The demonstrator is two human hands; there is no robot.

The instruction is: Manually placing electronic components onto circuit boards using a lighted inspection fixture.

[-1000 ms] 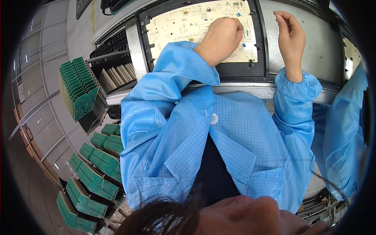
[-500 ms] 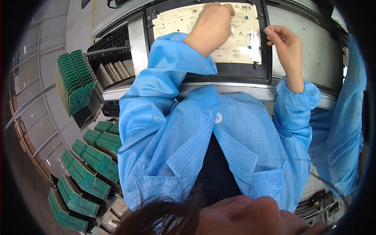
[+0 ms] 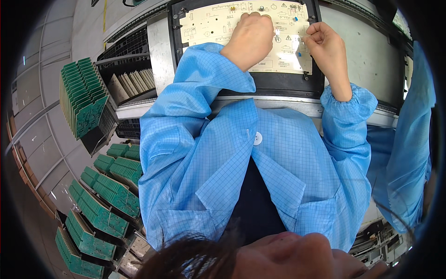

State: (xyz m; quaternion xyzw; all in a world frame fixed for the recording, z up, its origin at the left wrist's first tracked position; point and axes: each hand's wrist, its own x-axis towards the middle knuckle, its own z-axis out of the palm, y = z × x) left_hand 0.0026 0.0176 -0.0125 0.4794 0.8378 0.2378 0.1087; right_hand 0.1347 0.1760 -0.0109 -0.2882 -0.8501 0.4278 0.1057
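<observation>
A cream circuit board [image 3: 200, 30] with printed markings lies in a black frame [image 3: 269, 86] that has small clips along its edges. My left hand [image 3: 251, 41] is over the board's middle with its back up and its fingers curled down; the fingertips and anything in them are hidden. At the board's right edge, my right hand [image 3: 327, 49] holds thumb and forefinger together in a pinch, and I cannot make out what is between them. Small blue components [image 3: 296, 19] stand on the board near that hand. A small dark round part [image 3: 261, 8] shows just beyond my left hand.
Metal conveyor rails [image 3: 297, 106] run along the near side of the frame. To the left, a rack of green circuit boards [image 3: 86, 100] stands beside a black bin [image 3: 132, 86] of upright boards. More green boards [image 3: 100, 209] fill racks at lower left. Another person's blue sleeve [image 3: 411, 139] is at right.
My right hand has moved left, from the frame's right side to over the board's edge. My left hand has come slightly nearer, and the dark round part beyond it now shows.
</observation>
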